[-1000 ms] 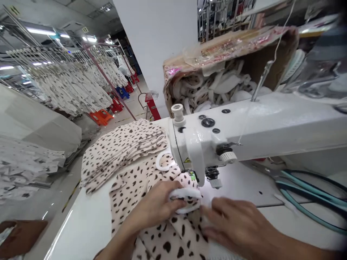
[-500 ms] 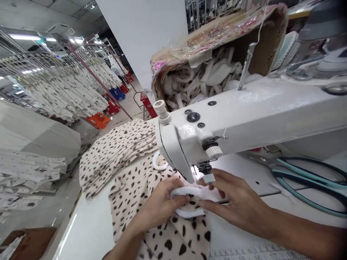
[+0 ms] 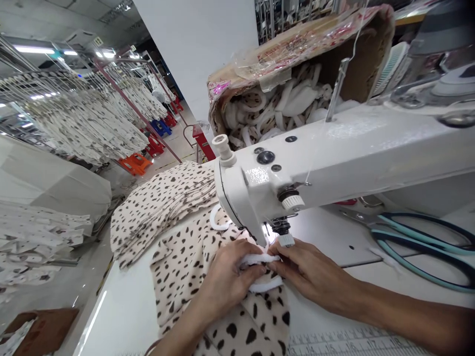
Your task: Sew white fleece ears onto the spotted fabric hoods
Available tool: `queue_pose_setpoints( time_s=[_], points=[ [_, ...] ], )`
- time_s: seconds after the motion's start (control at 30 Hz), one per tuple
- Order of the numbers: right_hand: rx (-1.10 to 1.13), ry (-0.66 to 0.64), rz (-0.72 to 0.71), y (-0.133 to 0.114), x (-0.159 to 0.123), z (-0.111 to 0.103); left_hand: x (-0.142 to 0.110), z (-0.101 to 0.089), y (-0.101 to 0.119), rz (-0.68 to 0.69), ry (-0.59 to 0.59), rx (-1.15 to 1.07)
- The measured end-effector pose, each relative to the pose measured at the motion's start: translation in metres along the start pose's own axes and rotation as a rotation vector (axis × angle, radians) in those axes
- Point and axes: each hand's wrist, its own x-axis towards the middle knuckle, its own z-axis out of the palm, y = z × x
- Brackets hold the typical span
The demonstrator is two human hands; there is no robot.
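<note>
A white sewing machine (image 3: pixel 256 193) reaches in from the right, its lit needle area just beyond my fingers. Below it lies spotted beige fabric (image 3: pixel 181 252) with dark brown marks. My left hand (image 3: pixel 233 272) is closed on a white-edged ear-shaped piece (image 3: pixel 265 286) of the same spotted cloth, thumb on top. My right hand (image 3: pixel 304 269) pinches the right end of that piece's white edge close to the presser foot. Another white-edged ear piece (image 3: pixel 218 218) rests on the fabric left of the machine head. The needle tip is hidden behind the machine head and fingers.
Large scissors (image 3: pixel 419 242) with teal and dark handles lie at the right. A stack of spotted fabric (image 3: pixel 163 207) sits at the back left. Behind the machine, a cardboard box (image 3: pixel 256 74) holds many white-edged pieces. A ruler strip (image 3: pixel 356 343) runs along the front edge.
My right hand has moved left and its fingers have closed on the ear piece's white edge. My left hand has shifted slightly right with the piece.
</note>
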Motion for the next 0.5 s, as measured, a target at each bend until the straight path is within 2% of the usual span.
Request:
queue_pose_setpoints(
  time_s=[0.1, 0.17, 0.27, 0.37, 0.5],
  points=[
    [-0.015, 0.012, 0.032, 0.0, 0.002, 0.0, 0.0, 0.002, 0.0, -0.007, -0.003, 0.027],
    [-0.07, 0.079, 0.005, 0.0, -0.001, 0.001, 0.001, 0.004, -0.001, -0.023, -0.007, 0.018],
    [-0.226, 0.187, -0.222, -0.002, -0.012, 0.005, 0.001, 0.005, -0.004, -0.065, 0.021, 0.036],
    [-0.319, 0.072, -0.49, -0.007, -0.026, 0.011, 0.001, 0.003, -0.007, -0.086, 0.044, 0.043],
    [-0.363, -0.043, -0.578, -0.013, -0.033, 0.016, 0.004, -0.012, -0.005, -0.137, -0.001, -0.076]
  ],
)
